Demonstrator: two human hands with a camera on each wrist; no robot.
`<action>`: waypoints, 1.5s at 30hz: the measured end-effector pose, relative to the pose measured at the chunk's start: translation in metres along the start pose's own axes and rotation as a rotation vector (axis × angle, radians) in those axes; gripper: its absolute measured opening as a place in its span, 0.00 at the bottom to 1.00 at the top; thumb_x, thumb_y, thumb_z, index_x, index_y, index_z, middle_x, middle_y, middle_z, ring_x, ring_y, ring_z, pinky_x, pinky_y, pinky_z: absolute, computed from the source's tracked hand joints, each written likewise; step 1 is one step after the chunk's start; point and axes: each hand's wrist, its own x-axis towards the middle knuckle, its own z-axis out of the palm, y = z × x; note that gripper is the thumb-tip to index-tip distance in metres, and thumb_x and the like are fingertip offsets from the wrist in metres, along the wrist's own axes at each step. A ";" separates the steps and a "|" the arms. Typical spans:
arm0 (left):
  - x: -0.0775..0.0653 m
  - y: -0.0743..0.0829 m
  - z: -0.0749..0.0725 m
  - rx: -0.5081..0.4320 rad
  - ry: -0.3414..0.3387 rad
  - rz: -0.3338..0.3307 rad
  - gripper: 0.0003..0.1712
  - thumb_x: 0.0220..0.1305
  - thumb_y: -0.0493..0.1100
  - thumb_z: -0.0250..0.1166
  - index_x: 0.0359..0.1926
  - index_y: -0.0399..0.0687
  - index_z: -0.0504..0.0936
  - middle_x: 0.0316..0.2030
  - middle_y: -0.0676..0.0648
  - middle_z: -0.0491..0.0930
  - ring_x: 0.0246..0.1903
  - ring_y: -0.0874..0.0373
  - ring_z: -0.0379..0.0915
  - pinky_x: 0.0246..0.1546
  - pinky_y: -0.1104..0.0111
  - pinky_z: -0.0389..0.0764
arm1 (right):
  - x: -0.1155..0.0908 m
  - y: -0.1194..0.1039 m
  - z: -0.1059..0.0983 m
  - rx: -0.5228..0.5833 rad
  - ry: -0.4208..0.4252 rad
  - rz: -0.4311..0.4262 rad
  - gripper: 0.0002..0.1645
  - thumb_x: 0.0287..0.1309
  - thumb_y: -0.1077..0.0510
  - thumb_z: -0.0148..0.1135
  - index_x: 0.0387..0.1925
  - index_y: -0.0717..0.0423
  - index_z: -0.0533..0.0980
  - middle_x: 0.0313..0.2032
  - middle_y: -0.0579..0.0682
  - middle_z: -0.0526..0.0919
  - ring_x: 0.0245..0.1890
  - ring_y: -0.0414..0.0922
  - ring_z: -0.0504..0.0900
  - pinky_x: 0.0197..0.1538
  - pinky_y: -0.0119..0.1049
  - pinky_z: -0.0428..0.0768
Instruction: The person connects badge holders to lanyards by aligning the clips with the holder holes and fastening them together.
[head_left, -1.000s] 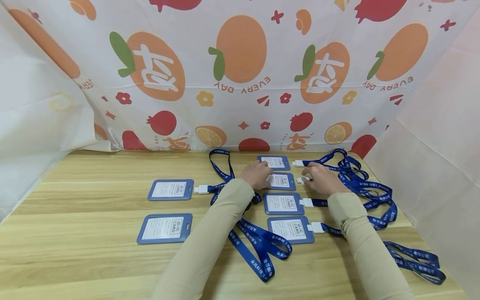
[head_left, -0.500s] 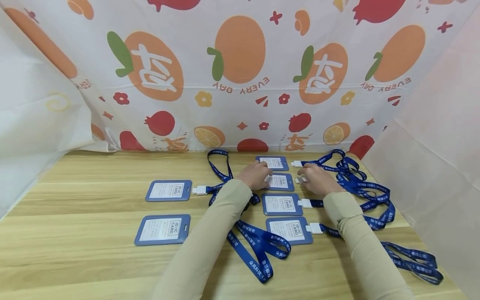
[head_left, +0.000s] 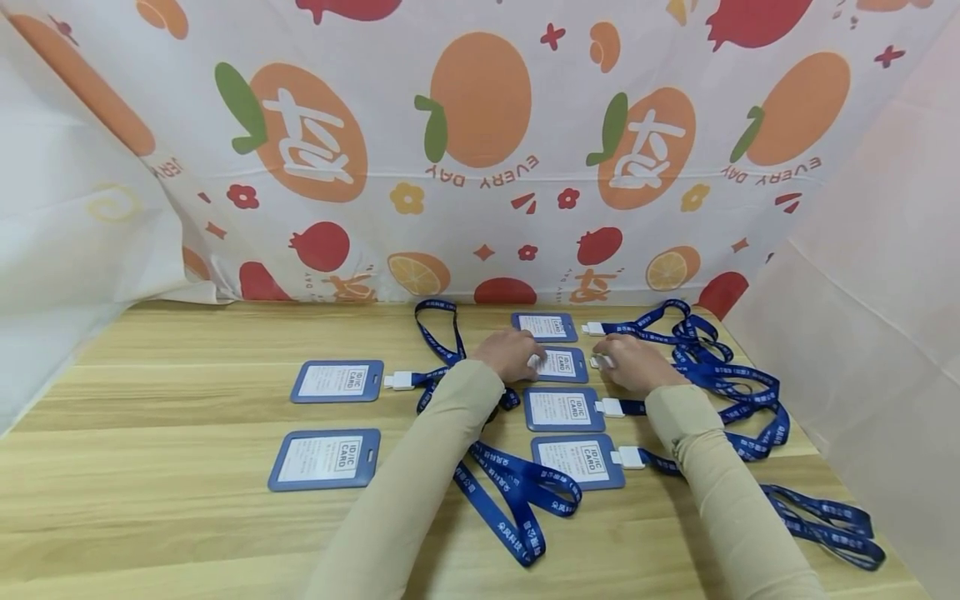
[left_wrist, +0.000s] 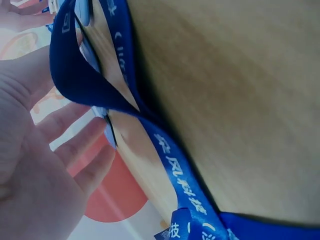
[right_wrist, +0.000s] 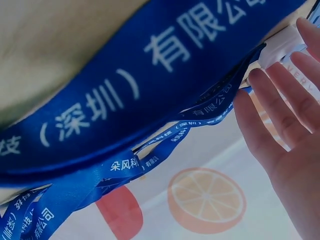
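My left hand (head_left: pixel 510 354) grips the left end of a blue ID badge holder (head_left: pixel 566 364), the second from the back in the right-hand column. Part of that holder is hidden under the fingers. In the left wrist view the other fingers (left_wrist: pixel 82 137) spread loosely behind a blue lanyard strap (left_wrist: pixel 175 170). To the right, my right hand (head_left: pixel 636 363) pinches the white clip (head_left: pixel 599 362) of a lanyard, a short gap from the holder's slotted end. The right wrist view shows this clip (right_wrist: pixel 282 46) at the fingertips, with printed blue strap (right_wrist: pixel 150 75) crossing close to the camera.
The back badge holder (head_left: pixel 543 327) lies apart from its clip (head_left: pixel 593 328). Two nearer holders (head_left: pixel 564 409) (head_left: pixel 579 462) have clips at their slots. Two more holders (head_left: pixel 337 381) (head_left: pixel 325 459) lie left. Lanyards (head_left: pixel 727 375) bunch on the right and others (head_left: pixel 517 492) at centre.
The view shifts slightly. My right hand has edged left with the clip, closer to the badge holder. My left hand stays on the holder.
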 end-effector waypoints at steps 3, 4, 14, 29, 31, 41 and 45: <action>-0.001 0.000 0.000 -0.021 -0.003 -0.015 0.22 0.69 0.47 0.69 0.62 0.57 0.83 0.61 0.47 0.78 0.62 0.50 0.71 0.64 0.58 0.72 | 0.001 -0.001 -0.001 -0.008 -0.021 0.004 0.21 0.68 0.62 0.63 0.61 0.60 0.78 0.62 0.62 0.77 0.64 0.61 0.72 0.66 0.60 0.69; -0.001 0.000 0.000 -0.031 -0.005 -0.019 0.21 0.69 0.47 0.69 0.62 0.57 0.83 0.61 0.47 0.78 0.62 0.51 0.71 0.64 0.59 0.72 | 0.001 -0.001 -0.001 -0.013 -0.025 0.002 0.21 0.68 0.63 0.63 0.61 0.60 0.78 0.62 0.62 0.77 0.64 0.61 0.72 0.66 0.60 0.69; -0.006 0.003 0.001 -0.089 -0.011 -0.038 0.19 0.68 0.43 0.70 0.59 0.52 0.85 0.60 0.46 0.77 0.61 0.49 0.69 0.65 0.58 0.70 | 0.004 0.002 0.003 0.026 -0.017 -0.006 0.17 0.66 0.66 0.63 0.55 0.62 0.81 0.57 0.61 0.80 0.61 0.59 0.75 0.64 0.57 0.73; -0.003 0.002 -0.002 -0.112 -0.068 -0.077 0.21 0.69 0.40 0.68 0.62 0.54 0.83 0.64 0.48 0.76 0.64 0.52 0.68 0.67 0.59 0.69 | 0.005 0.004 0.001 -0.017 -0.028 -0.025 0.17 0.66 0.66 0.64 0.56 0.63 0.81 0.57 0.61 0.80 0.59 0.59 0.77 0.62 0.56 0.75; -0.004 0.001 -0.001 -0.153 -0.047 -0.088 0.21 0.67 0.40 0.69 0.60 0.53 0.84 0.64 0.48 0.77 0.65 0.52 0.69 0.67 0.60 0.69 | 0.003 0.006 0.001 -0.021 -0.016 -0.039 0.18 0.65 0.66 0.64 0.56 0.64 0.81 0.57 0.62 0.80 0.60 0.60 0.77 0.62 0.56 0.75; -0.003 -0.001 0.000 -0.186 -0.014 -0.110 0.21 0.65 0.41 0.72 0.58 0.52 0.86 0.63 0.49 0.78 0.65 0.53 0.70 0.65 0.60 0.71 | 0.000 0.005 0.001 -0.041 0.046 -0.062 0.17 0.64 0.67 0.66 0.54 0.64 0.82 0.55 0.62 0.80 0.55 0.58 0.79 0.61 0.56 0.76; -0.002 0.000 0.000 -0.166 -0.016 -0.097 0.20 0.65 0.41 0.72 0.58 0.52 0.86 0.62 0.49 0.79 0.64 0.53 0.71 0.65 0.61 0.71 | 0.000 0.005 0.002 -0.038 0.044 -0.061 0.18 0.64 0.67 0.66 0.55 0.62 0.82 0.54 0.61 0.80 0.53 0.57 0.79 0.61 0.55 0.76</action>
